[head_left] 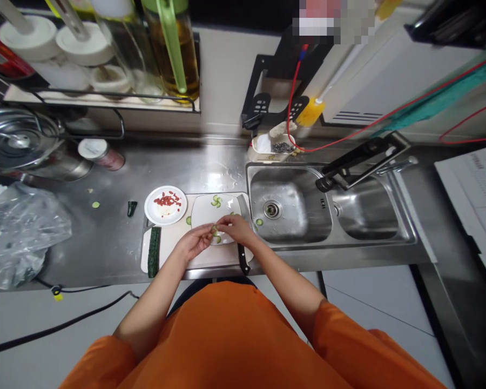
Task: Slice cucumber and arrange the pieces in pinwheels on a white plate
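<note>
Both hands meet over a white plate [200, 208] lying on a cutting board [170, 246]. My left hand [196, 241] pinches a small cucumber slice [214, 230] at its fingertips. From the right, my right hand [238, 229] closes its fingertips on the same piece, partly hiding it. Curved cucumber slices [216, 201] form a small swirl at the plate's far side, and more cucumber pieces [216, 239] lie below my fingers. A black-handled knife [243, 259] rests at the board's right edge. At the left end lies a length of cucumber [154, 252].
A small white plate of red berries [148, 208] overlaps the board's far left corner. To the right is a double sink [249, 181] with a black faucet [348, 167]. A cucumber end [132, 208], plastic bag [24, 232], pot [65, 165] and jar [101, 153] stand leftward.
</note>
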Available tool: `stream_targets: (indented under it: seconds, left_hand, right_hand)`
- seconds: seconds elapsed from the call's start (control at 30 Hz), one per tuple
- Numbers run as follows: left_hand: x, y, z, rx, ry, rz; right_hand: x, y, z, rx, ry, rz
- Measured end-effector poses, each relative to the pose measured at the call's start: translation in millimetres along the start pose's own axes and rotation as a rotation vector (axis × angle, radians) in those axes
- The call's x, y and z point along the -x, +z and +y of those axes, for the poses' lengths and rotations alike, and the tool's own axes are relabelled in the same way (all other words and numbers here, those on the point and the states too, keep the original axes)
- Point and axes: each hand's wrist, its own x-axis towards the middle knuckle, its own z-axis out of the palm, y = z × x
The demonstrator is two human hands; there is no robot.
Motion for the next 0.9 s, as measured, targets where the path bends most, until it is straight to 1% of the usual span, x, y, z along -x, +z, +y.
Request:
stream_targets:
  seconds: [0.1, 0.23, 0.3, 0.4, 0.5, 0.6, 0.67, 0.73, 0.9]
  left_hand:
    - [0, -3.2, 0, -0.081, 0.048, 0.045]
    - [0, -6.6, -7, -0.245, 0.136, 0.191]
    - [-1, -8.2, -12, -0.347, 0.18, 0.244]
    - [-4, -10.6, -21, -0.502, 0.241, 0.275]
    - [-5, -12.3, -29, -0.668, 0.291, 0.308]
    - [-7, -12.8, -34, -0.844, 0.329, 0.38]
    - [-7, -12.4, -36, -0.943, 0.347, 0.417]
    - [-7, -11.6, -37, -1.003, 0.363, 0.426]
    - [-5, -8.8, -38, -1.068, 0.4, 0.435]
  right_hand:
    - [-2, -2, 1, 0.039, 0.006, -0.026]
    - [-6, -1, 6, 0.143, 0.017, -0.055]
    - [-8, 1, 10, 0.252, 0.012, -0.054]
    - [-10, 6, 14, 0.457, 0.008, -0.078]
    - [-9, 9, 13, 0.669, 0.028, -0.12]
    - [-6, 10, 9, 0.833, 0.007, -0.159]
    - [-5, 10, 7, 0.881, -0.018, -0.186]
    - [-4, 10, 8, 0.906, -0.033, -0.201]
    - [-4, 12, 12, 0.945, -0.065, -0.188]
